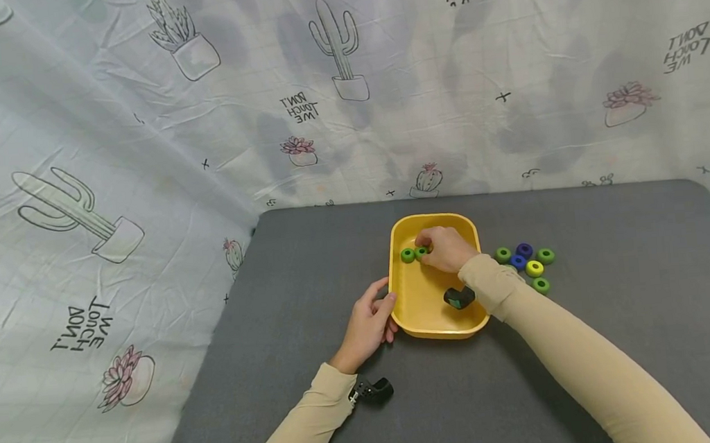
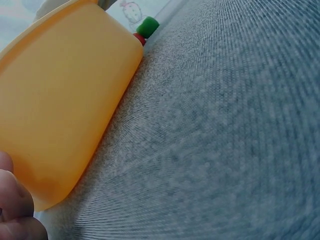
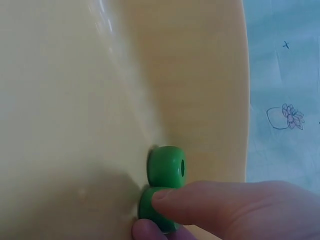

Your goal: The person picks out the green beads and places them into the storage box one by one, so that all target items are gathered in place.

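A yellow rectangular tray (image 1: 421,307) sits on the grey table. My right hand (image 1: 447,247) reaches into it and pinches a green bead (image 1: 421,252) between thumb and finger, low near the tray's far wall. Right beside that one, touching it, is another green bead (image 3: 165,165) with its hole facing sideways. At the tray's left side, my left hand (image 1: 366,321) holds the rim and outer wall. In the left wrist view its curled fingers (image 2: 15,205) show at the lower left against the outer wall (image 2: 70,105); the thumb's grip is hidden there.
Right of the tray lies a loose group of beads: green (image 1: 545,256), blue (image 1: 518,262), purple (image 1: 524,250) and yellow (image 1: 535,268), partly behind my right sleeve (image 1: 497,283). A red bead (image 2: 139,38) shows beyond the tray. A patterned curtain (image 1: 349,145) hangs behind the table.
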`<state>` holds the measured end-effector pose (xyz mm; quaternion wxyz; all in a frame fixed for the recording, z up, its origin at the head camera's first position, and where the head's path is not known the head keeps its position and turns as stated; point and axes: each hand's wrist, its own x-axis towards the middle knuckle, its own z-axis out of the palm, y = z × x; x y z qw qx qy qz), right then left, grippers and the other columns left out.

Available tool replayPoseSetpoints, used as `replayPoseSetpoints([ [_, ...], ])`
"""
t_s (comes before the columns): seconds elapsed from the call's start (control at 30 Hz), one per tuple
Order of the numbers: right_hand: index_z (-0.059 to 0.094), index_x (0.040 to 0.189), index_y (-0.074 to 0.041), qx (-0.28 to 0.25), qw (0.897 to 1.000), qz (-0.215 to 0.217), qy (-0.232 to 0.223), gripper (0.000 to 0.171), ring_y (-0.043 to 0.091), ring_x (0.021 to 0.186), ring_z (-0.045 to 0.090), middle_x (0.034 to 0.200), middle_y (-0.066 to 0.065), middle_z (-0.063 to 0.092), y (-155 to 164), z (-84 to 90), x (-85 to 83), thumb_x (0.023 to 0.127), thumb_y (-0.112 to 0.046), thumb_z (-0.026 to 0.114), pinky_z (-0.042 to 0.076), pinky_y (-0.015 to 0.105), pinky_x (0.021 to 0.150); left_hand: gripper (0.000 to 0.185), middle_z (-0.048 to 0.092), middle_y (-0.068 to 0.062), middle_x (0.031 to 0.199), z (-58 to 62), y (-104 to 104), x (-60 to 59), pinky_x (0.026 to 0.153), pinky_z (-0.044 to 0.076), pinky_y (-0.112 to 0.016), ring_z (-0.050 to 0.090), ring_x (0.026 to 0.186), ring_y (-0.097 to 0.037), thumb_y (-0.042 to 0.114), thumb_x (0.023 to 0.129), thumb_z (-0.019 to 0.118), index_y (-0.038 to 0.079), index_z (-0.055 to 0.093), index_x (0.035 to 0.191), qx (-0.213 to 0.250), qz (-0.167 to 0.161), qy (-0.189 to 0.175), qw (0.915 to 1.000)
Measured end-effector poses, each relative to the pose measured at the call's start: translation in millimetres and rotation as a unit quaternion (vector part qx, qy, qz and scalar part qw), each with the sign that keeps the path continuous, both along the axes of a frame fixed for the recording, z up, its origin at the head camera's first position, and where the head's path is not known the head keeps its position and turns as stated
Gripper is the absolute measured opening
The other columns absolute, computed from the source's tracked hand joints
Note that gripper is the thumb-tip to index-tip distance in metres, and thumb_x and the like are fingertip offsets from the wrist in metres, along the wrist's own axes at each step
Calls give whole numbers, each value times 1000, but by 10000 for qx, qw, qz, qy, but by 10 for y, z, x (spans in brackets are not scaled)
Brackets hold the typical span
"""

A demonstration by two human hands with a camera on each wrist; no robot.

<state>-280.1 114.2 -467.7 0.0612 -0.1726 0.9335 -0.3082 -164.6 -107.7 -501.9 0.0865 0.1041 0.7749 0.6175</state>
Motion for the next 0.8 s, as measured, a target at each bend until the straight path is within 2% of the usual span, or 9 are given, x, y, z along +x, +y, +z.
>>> replayPoseSetpoints([
  [0.23, 70, 124, 2, -147, 9998, -109, 89, 34, 36, 108, 66, 118, 21, 69, 19, 84, 30, 93, -9, 75, 55, 49, 95, 48, 63, -21, 73, -11, 0, -5, 49, 50, -25, 55, 49, -15, 28, 110, 55, 9, 47, 153, 35, 3, -5, 10000],
  [0.47, 69, 126, 0, -344, 9994, -30, 9, 35, 34, 104, 68, 120, 20, 69, 95, 203, 103, 96, -17, 76, 57, 48, 91, 48, 63, -19, 73, -12, -4, -6, 48, 48, -25, 55, 50, -15, 29, 110, 55, 9, 47, 153, -22, 1, 19, 10000],
  [0.8, 70, 125, 0, -957, 9950, -96, 280, 33, 30, 99, 68, 123, 19, 70, 264, 400, 303, 96, -17, 75, 57, 48, 88, 49, 63, -16, 72, -16, 1, -5, 48, 49, -25, 55, 50, -16, 28, 110, 56, 8, 47, 153, -31, 12, 27, 10000],
])
